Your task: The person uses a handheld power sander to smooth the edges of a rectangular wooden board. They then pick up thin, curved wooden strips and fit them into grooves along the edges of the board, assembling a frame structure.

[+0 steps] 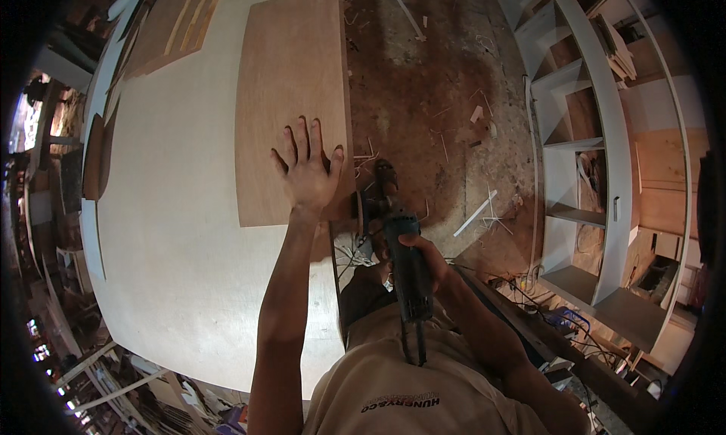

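My left hand (308,174) presses flat with spread fingers on a brown plywood panel (293,65), near its right edge. The panel lies on a large pale board surface (174,231), its right edge along that surface's edge. In my right hand (428,260) is a dark angle grinder (411,284), gripped round its body. Its disc (362,212) stands upright at the panel's lower right edge; I cannot tell whether they touch. A black side handle (386,174) juts from the grinder's head, and its cord trails back against my shirt.
A grey open shelf unit (571,148) stands at the right. Offcuts and a white strip (475,214) lie on the stained floor (423,95). Another brown wood sheet with pale strips (175,30) rests at the far left. Tangled cables (544,299) run at the lower right.
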Motion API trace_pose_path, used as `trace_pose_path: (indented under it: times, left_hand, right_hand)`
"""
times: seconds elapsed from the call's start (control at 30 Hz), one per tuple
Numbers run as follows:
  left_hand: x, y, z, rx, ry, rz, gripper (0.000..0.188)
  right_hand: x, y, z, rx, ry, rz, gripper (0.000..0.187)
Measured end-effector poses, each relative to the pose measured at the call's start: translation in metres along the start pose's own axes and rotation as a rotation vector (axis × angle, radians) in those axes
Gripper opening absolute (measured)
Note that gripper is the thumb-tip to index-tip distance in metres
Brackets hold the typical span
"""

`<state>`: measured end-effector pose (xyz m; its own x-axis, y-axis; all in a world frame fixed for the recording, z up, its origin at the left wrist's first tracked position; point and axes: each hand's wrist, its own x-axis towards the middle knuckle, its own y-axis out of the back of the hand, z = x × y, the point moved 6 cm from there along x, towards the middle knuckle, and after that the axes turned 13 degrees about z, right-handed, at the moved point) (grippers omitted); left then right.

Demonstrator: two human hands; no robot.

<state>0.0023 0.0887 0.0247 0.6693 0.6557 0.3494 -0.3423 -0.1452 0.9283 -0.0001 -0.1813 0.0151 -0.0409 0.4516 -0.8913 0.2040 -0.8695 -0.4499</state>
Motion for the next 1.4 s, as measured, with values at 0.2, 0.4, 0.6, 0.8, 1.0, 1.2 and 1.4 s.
trace_pose_path:
  times: [0.2,0.4,0.6,0.8,1.0,1.2,1.4]
  left_hand:
    - [0.002,0.010,0.004,-0.072,0.028,0.019,0.068]
    - [0.006,0.008,0.004,-0.045,0.036,-0.005,0.068]
    - [0.010,0.004,0.003,-0.019,0.048,-0.092,0.071]
    - [0.015,0.004,0.006,0.073,-0.008,-0.206,0.083]
    - [0.029,0.013,0.010,0.115,0.000,-0.390,0.085]
    - [0.027,0.001,0.002,0.031,0.044,-0.361,0.080]
    - [0.027,-0.006,0.001,0.081,0.022,-0.480,0.083]
  right_hand:
    - [0.011,-0.001,-0.008,0.009,-0.017,-0.029,0.042]
    - [0.021,-0.010,-0.031,0.006,-0.004,-0.007,0.042]
    - [0.015,-0.043,-0.077,-0.013,0.036,0.006,0.037]
    - [0.030,-0.071,-0.129,-0.036,0.021,-0.013,0.036]
    - [0.048,-0.098,-0.189,-0.085,0.015,0.059,0.038]
    - [0.076,-0.128,-0.253,-0.037,0.037,0.030,0.041]
    - [0.115,-0.156,-0.334,-0.132,0.055,-0.077,0.043]
